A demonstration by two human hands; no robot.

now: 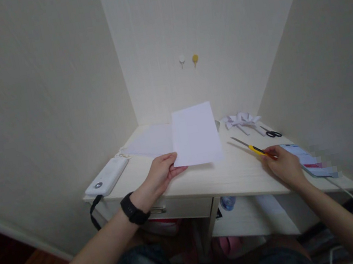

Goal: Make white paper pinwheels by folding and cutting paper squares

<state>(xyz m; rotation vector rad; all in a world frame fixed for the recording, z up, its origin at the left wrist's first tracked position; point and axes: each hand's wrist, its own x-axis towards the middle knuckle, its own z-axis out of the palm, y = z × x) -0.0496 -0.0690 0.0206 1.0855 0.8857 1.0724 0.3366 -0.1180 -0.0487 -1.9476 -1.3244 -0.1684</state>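
My left hand (161, 174) pinches the near left corner of a white sheet of paper (195, 134), which is lifted off the desk and tilted toward me. A black watch sits on that wrist. My right hand (283, 165) rests on the desk at the right, its fingers on the handle end of a yellow utility knife (253, 147) whose blade points away to the left. More white sheets (151, 141) lie flat behind the held one.
On the pale wooden desk (205, 181) lie a white power bank (106, 177) at the left edge, folded paper pieces (241, 119), black-handled scissors (271, 133) and a booklet (307, 160) at the right. Walls close in on three sides.
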